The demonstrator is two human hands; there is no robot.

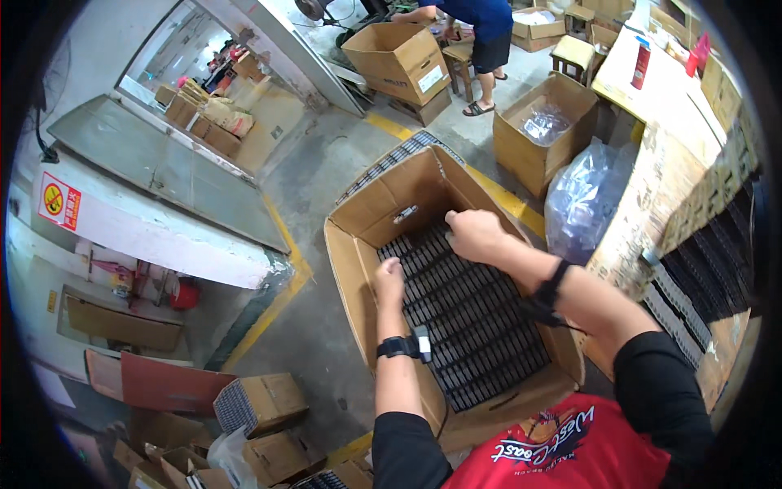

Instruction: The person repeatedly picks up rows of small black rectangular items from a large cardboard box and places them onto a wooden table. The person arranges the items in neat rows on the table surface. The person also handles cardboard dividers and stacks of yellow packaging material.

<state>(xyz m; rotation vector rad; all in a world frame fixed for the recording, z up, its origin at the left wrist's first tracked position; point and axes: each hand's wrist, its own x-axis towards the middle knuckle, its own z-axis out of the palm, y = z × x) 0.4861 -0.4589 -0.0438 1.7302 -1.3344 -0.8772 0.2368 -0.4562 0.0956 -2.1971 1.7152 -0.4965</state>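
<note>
Rows of black slotted plastic strips (476, 326) fill the bottom of a tall open cardboard box (346, 269) in front of me. My left hand (389, 285) is closed, thumb up, over the left side of the rows. Across from it, farther right, my right hand (479, 236) is closed too, its fingers curled down above the far rows. Dark strips show between the two hands. Whether the fingers grip the end of one of these strips cannot be made out. Each wrist wears a black band.
More black strips stand stacked on the wooden bench (627, 204) at right. Beyond the box are a clear plastic bag (590, 196), a carton with clear wrap (538, 138) and a person (489, 33) beside another carton (399, 61). Small cartons (273, 399) sit lower left, near a wall (179, 244).
</note>
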